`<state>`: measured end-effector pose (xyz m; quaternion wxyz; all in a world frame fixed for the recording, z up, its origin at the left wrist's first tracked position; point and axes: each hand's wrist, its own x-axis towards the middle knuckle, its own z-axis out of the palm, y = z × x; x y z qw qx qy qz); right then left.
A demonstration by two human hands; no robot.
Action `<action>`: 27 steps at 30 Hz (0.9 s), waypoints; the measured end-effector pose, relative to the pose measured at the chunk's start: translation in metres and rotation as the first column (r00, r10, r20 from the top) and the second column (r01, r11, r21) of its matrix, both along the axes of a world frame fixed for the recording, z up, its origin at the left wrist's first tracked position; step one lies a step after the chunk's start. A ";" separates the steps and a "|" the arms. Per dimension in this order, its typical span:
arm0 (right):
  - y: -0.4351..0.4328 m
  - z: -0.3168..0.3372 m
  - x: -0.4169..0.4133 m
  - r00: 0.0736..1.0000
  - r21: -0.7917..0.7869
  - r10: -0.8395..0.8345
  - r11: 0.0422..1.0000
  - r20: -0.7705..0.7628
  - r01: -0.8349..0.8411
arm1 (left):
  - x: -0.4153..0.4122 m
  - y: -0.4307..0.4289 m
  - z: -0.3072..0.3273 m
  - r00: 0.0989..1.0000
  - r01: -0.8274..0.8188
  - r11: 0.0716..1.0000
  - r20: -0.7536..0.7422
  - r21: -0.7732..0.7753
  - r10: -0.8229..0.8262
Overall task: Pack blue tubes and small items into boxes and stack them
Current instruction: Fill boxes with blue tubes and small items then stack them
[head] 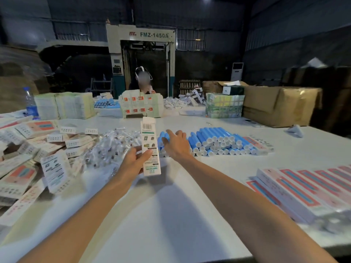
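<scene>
White printed carton point(149, 141) gripped in left hand point(135, 159); right hand point(175, 144), fingers point(169, 133) spread, hovered over stacked blue tubes point(214, 138); nudge might scatter stack.

A water bottle point(30, 103) stands far left on the worktop point(171, 205), a brown carton point(281, 105) far right, a grey machine point(141, 59) behind.

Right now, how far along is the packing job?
Done, it seems: a row of boxes lies at the near right. In hand: the left grip holds one box upright, and the right grip reaches open onto the blue tubes. To do: many tubes, the bagged small items and a heap of boxes on the left, filled or not I cannot tell.
</scene>
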<state>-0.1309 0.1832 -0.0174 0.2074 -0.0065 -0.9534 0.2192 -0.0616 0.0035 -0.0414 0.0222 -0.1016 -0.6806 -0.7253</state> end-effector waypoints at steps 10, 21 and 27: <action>-0.013 0.002 -0.034 0.994 0.052 -0.090 0.995 0.064 0.087 | -0.004 -0.014 -0.004 0.996 0.060 0.992 0.057 0.110 -0.067; -0.018 0.018 -0.044 0.963 0.106 -0.040 0.994 0.268 0.012 | 0.001 -0.013 -0.006 0.996 0.065 0.995 0.062 0.071 -0.070; -0.008 0.017 -0.031 0.992 -0.227 -0.048 0.971 0.113 0.073 | 0.000 -0.014 -0.004 0.997 0.038 0.995 0.070 0.087 -0.044</action>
